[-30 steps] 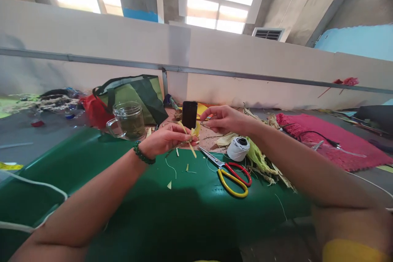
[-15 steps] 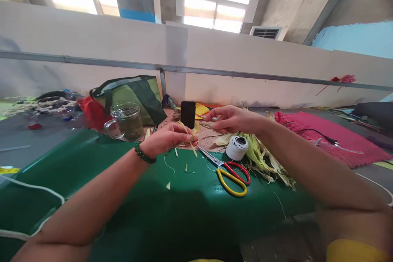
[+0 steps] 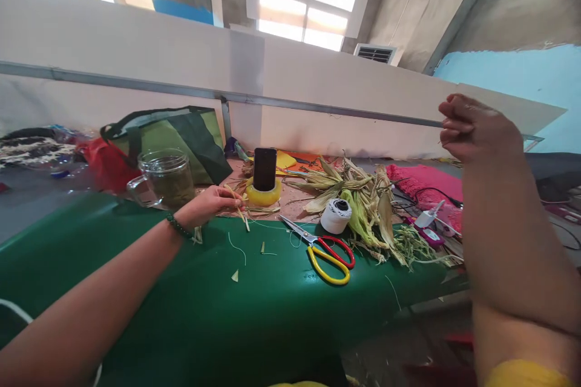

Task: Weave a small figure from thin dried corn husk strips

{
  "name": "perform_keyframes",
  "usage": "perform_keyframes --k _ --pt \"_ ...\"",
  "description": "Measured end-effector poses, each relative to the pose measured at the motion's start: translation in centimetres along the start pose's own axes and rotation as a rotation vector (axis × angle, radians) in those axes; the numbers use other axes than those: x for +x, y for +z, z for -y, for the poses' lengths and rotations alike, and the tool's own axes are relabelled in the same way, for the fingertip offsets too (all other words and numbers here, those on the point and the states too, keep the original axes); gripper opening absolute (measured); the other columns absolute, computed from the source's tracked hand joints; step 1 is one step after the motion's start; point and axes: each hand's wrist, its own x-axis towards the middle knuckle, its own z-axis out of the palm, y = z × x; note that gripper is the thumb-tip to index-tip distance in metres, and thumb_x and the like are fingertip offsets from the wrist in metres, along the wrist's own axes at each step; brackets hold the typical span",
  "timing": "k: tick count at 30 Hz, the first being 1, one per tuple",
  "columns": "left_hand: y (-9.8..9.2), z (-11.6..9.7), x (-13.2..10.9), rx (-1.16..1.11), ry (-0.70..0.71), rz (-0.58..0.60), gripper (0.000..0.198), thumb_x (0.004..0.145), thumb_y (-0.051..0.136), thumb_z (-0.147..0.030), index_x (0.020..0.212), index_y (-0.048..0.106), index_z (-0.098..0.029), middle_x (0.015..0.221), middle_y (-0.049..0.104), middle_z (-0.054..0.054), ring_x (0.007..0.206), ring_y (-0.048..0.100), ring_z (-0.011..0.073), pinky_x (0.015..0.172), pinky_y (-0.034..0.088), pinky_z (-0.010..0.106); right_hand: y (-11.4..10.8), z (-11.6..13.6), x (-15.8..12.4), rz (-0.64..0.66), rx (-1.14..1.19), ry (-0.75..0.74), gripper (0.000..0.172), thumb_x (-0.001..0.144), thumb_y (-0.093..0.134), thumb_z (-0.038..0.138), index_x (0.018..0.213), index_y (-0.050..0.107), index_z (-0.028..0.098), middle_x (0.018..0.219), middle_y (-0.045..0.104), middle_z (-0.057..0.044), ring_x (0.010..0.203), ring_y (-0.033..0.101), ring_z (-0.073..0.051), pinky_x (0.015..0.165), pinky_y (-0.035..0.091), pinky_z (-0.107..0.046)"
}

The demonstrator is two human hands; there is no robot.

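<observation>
My left hand (image 3: pixel 209 204), with a dark green bead bracelet at the wrist, pinches a thin pale-yellow strip (image 3: pixel 236 205) that looks like corn husk. High on the right, my right hand (image 3: pixel 476 127) is closed; what its fingers hold, if anything, is hidden. A spool of white thread (image 3: pixel 336 216) stands on the green mat (image 3: pixel 272 314). Scissors (image 3: pixel 320 251) with one red and one yellow handle lie in front of it, blades pointing toward my left hand. Dry and green corn husks (image 3: pixel 358 199) are heaped behind and right of the spool.
A phone (image 3: pixel 264 169) stands in a yellow tape roll (image 3: pixel 263 193). To the left are a glass mug (image 3: pixel 167 178) with liquid and a green bag (image 3: pixel 177 139). A pink cloth (image 3: pixel 424 184), a small white bottle (image 3: pixel 428 216) and cables lie right. Husk and thread scraps dot the mat.
My right hand has swung away from my left, up and far to the right, and its fingers have closed. The left hand keeps the strip and shows further left as the view shifted right.
</observation>
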Motion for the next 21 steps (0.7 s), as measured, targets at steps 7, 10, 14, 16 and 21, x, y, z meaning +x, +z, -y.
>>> perform_keyframes --k 7,10,14,16,21 --pt "3.9 -3.4 -2.6 -0.289 0.090 0.179 0.020 0.054 0.084 -0.016 0.065 0.068 -0.011 0.073 0.073 0.006 0.073 0.069 0.0156 0.068 0.054 0.022 6.6 -4.1 -9.6 1.004 -0.375 -0.022 0.028 0.081 0.063 0.040 0.078 0.074 0.015 0.050 0.045 0.002 0.046 0.034 -0.008 0.044 0.022 -0.026" --pt "5.5 -4.3 -3.8 -0.251 0.101 0.202 0.017 0.057 0.082 -0.017 0.070 0.071 -0.012 0.074 0.073 0.006 0.069 0.068 0.0147 0.065 0.052 0.021 10.7 -6.5 -13.7 1.066 -0.366 -0.220 0.027 0.079 0.062 0.038 0.091 0.073 0.017 0.062 0.053 0.001 0.056 0.042 -0.010 0.050 0.031 -0.025" --pt "6.1 -4.6 -5.1 -0.166 0.109 0.263 0.016 0.058 0.081 -0.018 0.070 0.072 -0.012 0.065 0.071 0.005 0.063 0.065 0.0136 0.062 0.049 0.021 14.3 -8.5 -15.2 1.204 -0.316 -0.259 0.021 0.072 0.066 0.034 0.083 0.071 0.016 0.059 0.051 0.003 0.057 0.042 -0.010 0.052 0.030 -0.023" --pt "5.8 -4.6 -5.4 -0.154 0.107 0.261 0.016 0.057 0.080 -0.019 0.069 0.072 -0.012 0.063 0.071 0.004 0.062 0.064 0.0127 0.061 0.048 0.021 15.0 -8.8 -14.9 1.250 -0.226 -0.145 0.016 0.070 0.065 0.032 0.069 0.066 0.016 0.054 0.049 0.004 0.053 0.040 -0.009 0.049 0.028 -0.022" --pt "4.7 -4.0 -5.4 -0.137 0.100 0.185 0.017 0.057 0.080 -0.020 0.070 0.072 -0.011 0.068 0.072 0.006 0.065 0.064 0.0135 0.063 0.048 0.022 14.9 -8.5 -14.1 1.130 0.157 0.307 0.009 0.064 0.057 0.027 0.066 0.053 0.019 0.065 0.064 0.000 0.042 0.039 -0.006 0.041 0.030 -0.022"
